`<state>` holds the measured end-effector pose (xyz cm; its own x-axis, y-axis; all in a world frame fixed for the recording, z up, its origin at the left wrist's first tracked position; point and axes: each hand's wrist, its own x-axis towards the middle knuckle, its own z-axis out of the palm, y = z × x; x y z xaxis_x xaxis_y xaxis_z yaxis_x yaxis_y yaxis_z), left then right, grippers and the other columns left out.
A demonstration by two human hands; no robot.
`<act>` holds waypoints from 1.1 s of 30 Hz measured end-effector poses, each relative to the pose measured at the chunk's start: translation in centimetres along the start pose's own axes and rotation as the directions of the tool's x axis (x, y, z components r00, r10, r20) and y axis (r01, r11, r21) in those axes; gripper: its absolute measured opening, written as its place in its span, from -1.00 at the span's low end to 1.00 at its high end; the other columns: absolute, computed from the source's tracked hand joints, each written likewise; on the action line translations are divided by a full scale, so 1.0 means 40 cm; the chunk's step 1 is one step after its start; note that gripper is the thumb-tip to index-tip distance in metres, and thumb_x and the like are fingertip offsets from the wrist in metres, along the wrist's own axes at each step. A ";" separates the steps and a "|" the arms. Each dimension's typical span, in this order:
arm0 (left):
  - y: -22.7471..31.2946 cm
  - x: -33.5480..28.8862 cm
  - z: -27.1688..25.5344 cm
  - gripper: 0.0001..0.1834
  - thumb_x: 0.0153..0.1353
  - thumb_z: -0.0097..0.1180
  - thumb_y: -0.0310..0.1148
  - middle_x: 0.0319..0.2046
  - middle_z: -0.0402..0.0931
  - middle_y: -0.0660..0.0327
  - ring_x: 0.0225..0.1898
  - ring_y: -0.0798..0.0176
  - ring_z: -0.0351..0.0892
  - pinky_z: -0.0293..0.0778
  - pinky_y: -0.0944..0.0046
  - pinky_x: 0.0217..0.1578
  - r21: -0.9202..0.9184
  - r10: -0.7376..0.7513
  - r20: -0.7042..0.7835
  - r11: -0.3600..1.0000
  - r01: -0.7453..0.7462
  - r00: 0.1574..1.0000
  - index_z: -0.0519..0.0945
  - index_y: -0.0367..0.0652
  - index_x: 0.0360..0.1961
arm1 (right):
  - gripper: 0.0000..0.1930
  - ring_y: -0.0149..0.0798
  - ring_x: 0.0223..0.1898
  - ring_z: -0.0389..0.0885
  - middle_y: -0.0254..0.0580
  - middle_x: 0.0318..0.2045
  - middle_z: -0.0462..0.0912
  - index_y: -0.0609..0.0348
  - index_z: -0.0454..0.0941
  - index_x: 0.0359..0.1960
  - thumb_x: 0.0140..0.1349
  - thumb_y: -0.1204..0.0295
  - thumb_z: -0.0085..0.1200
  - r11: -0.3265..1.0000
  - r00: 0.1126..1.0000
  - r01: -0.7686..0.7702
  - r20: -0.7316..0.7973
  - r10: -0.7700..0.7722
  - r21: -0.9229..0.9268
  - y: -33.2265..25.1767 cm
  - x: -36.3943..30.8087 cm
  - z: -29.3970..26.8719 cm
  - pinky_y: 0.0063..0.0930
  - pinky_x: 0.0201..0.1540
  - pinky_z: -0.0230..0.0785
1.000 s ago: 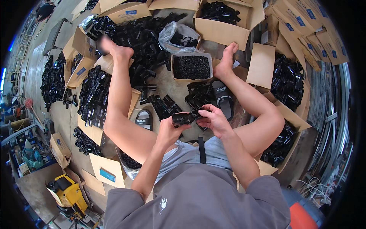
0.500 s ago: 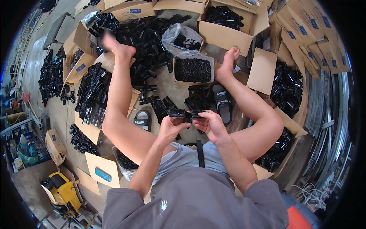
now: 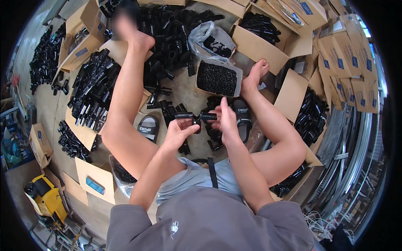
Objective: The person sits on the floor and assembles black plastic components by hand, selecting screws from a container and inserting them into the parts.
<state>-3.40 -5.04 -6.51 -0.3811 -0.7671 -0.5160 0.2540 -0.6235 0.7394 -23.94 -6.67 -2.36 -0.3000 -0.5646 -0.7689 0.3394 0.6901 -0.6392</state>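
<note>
Between my legs, my left hand (image 3: pixel 181 133) grips a glossy black tubular fitting (image 3: pixel 184 115) from below, thumb and fingers closed on its middle. The fitting spreads to both sides like a T, with a short part pointing down. Close to its right end is my right hand (image 3: pixel 227 120), fingers stretched out and apart; I cannot tell whether the fingertips touch it. Beyond my hands stands a small carton (image 3: pixel 217 78) full of small black pieces. More black fittings (image 3: pixel 169 112) lie on the floor just past my left hand.
Black slide sandals (image 3: pixel 148 128) lie beside both hands. Heaps of black fittings (image 3: pixel 94 92) spread left and ahead. Open cardboard boxes (image 3: pixel 261 46) surround me. A plastic bag (image 3: pixel 207 35) sits beyond the small carton. Metal profiles (image 3: pixel 343 154) are stacked right; a yellow machine (image 3: pixel 46 201) stands lower left.
My right hand has let go of the fitting's right end and its fingers have straightened. My left hand still holds the fitting. The whole view has shifted and turned slightly.
</note>
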 end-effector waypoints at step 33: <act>-0.005 0.013 0.075 -0.74 0.46 0.20 -0.36 0.02 0.70 0.16 0.09 0.24 0.69 0.64 0.17 0.15 -0.497 -0.002 -0.213 0.861 -0.107 0.977 0.63 -0.24 0.08 | -0.76 0.20 -0.05 0.73 0.19 -0.15 0.75 0.26 0.61 -0.04 0.26 0.50 0.18 0.367 0.740 0.458 0.119 -0.662 -0.809 -0.062 0.353 0.064 0.00 0.04 0.54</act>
<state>-6.30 -4.85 -5.65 -0.1834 -0.7803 -0.5979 0.7013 -0.5301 0.4767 -26.72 -17.50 -11.67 -0.3410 -0.9283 -0.1480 -0.7343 0.3613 -0.5747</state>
